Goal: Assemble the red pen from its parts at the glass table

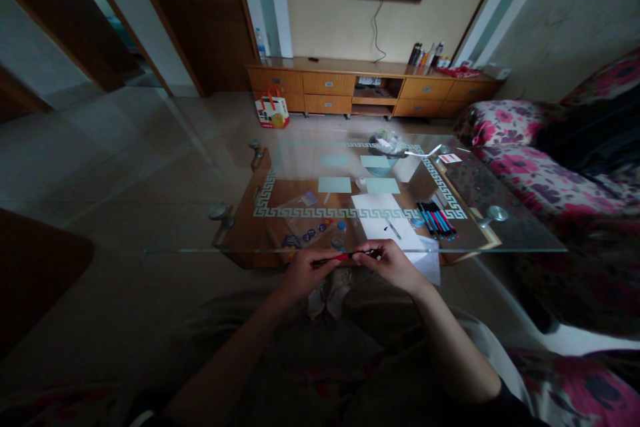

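Both hands pinch one red and black pen (345, 256) crosswise just above the near edge of the glass bench (505, 240), the left hand (304, 275) on its left end, the right hand (393, 264) on its right. A row of pens (437, 219) lies beside white paper (383, 213).

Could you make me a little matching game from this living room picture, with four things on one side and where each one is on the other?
Things:
1. red pen
2. bunch of pens
3. white paper sheet
4. orange-handled bag

Places:
A. on the floor by the wooden cabinet
B. held between both hands
C. on the glass table, right side
D. flat on the table, middle

Pairs: 1-B, 2-C, 3-D, 4-A
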A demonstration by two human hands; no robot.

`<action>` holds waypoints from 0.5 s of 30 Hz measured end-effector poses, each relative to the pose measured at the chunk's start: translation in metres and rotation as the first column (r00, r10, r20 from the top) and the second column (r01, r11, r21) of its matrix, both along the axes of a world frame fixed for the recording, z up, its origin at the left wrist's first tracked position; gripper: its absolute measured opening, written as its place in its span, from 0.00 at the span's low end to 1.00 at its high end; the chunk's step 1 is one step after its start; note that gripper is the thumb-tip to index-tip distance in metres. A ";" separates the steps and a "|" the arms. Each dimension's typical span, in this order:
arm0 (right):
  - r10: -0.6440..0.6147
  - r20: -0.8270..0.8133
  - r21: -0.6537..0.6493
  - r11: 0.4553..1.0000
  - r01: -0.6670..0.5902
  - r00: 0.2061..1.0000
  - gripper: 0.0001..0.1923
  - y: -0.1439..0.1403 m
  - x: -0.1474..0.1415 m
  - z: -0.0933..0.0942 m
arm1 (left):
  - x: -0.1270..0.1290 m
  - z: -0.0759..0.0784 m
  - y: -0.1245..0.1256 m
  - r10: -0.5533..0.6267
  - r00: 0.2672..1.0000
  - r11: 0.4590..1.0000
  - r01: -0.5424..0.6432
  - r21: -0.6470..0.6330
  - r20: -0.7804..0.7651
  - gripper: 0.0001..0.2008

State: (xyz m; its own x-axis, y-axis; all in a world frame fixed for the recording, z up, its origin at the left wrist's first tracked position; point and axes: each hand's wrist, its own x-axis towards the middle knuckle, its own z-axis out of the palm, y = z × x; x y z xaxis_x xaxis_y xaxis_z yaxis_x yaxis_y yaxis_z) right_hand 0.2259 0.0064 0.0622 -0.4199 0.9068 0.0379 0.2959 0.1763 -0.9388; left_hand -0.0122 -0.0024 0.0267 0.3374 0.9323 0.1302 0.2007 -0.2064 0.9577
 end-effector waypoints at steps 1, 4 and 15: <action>0.007 0.004 0.005 1.000 -0.007 1.000 0.14 0.000 -0.001 0.001 | 0.000 -0.001 0.000 -0.001 1.000 1.000 0.001 0.007 -0.001 0.13; 0.026 0.026 0.016 1.000 -0.026 0.999 0.15 -0.001 -0.002 0.001 | -0.002 -0.004 0.000 -0.010 1.000 0.999 0.011 0.049 -0.008 0.13; 0.053 0.068 0.033 0.998 -0.055 0.996 0.20 -0.003 -0.003 -0.001 | -0.005 -0.008 0.000 0.004 0.998 0.974 0.011 0.225 -0.065 0.12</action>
State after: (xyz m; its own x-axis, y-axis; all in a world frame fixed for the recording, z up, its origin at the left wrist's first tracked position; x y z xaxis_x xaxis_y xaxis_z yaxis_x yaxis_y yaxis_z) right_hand 0.2229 0.0037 0.0615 -0.4711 0.8812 0.0396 0.3471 0.2264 -0.9101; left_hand -0.0169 -0.0019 0.0185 0.3555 0.8802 0.3145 0.2596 -0.4162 0.8715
